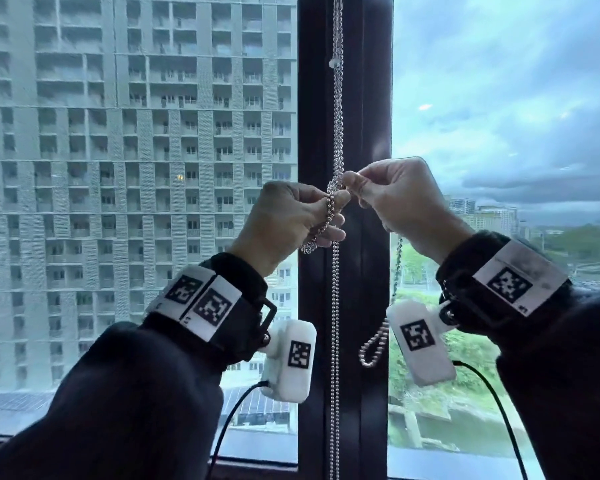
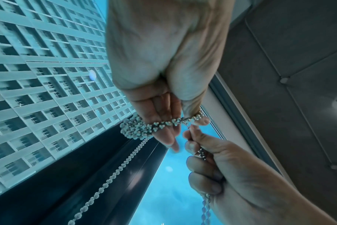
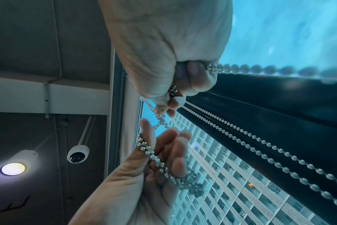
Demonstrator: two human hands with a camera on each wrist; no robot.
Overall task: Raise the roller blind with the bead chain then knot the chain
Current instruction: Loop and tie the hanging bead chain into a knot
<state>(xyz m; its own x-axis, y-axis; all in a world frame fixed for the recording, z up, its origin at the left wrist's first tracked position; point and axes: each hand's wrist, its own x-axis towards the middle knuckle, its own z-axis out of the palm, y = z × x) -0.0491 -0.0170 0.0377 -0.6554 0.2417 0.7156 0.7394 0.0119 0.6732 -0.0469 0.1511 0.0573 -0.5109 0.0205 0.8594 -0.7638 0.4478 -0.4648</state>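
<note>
The silver bead chain (image 1: 336, 133) hangs in front of the dark window frame (image 1: 364, 98). My left hand (image 1: 326, 216) pinches a bunched, twisted part of the chain (image 2: 135, 127) under its thumb, across the fingers (image 3: 175, 152). My right hand (image 1: 357, 187) is just right of it, almost touching, and pinches the chain at thumb and forefinger with the other fingers curled (image 2: 204, 175). A looped end of chain (image 1: 373, 344) dangles below the right hand. Two strands (image 1: 335, 341) fall straight down past the left wrist. The glass in view is uncovered.
A small white connector (image 1: 333, 63) sits on the chain high up. The window sill (image 1: 257, 465) runs below my arms. Overhead are a dome camera (image 3: 78, 153) and a round lamp (image 3: 13, 169). An apartment block fills the left pane.
</note>
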